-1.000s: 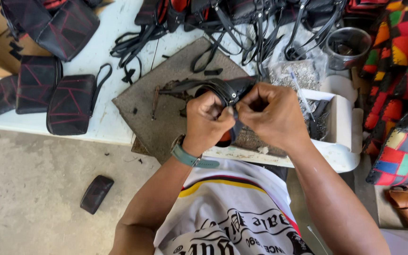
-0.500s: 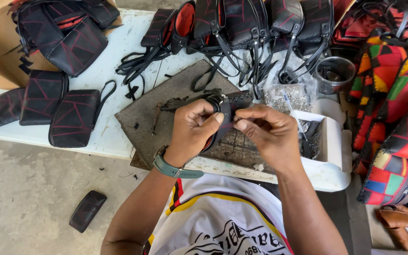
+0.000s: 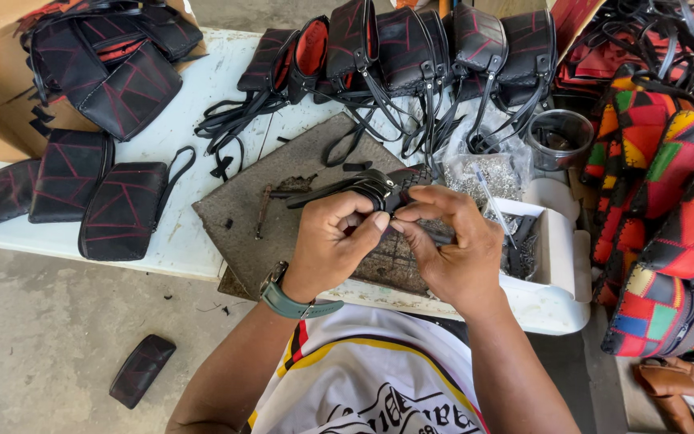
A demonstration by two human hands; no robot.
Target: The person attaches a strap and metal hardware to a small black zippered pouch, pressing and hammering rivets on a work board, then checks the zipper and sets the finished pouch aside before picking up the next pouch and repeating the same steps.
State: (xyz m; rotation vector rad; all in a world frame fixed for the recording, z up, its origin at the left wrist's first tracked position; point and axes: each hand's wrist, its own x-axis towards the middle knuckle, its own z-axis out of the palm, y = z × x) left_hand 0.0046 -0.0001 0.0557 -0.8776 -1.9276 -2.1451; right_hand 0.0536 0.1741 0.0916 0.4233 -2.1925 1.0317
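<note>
Both hands meet above a grey, rough square work board (image 3: 283, 217) lying on the white counter (image 3: 202, 88). The left hand (image 3: 332, 241), with a green-strapped watch (image 3: 287, 301) on its wrist, is curled closed, thumb and forefinger pinching a black leather strap with a metal buckle (image 3: 367, 186). The right hand (image 3: 451, 249) is likewise closed, its fingertips pinched on the same strap just beside the left thumb; what small part lies between them cannot be made out. The strap extends leftward over the board. Behind it stands a row of black stitched leather pouches (image 3: 411, 48); flat black pouches with red stitching (image 3: 122, 209) lie to the left. A white tray (image 3: 560, 265) sits right of the hands.
</note>
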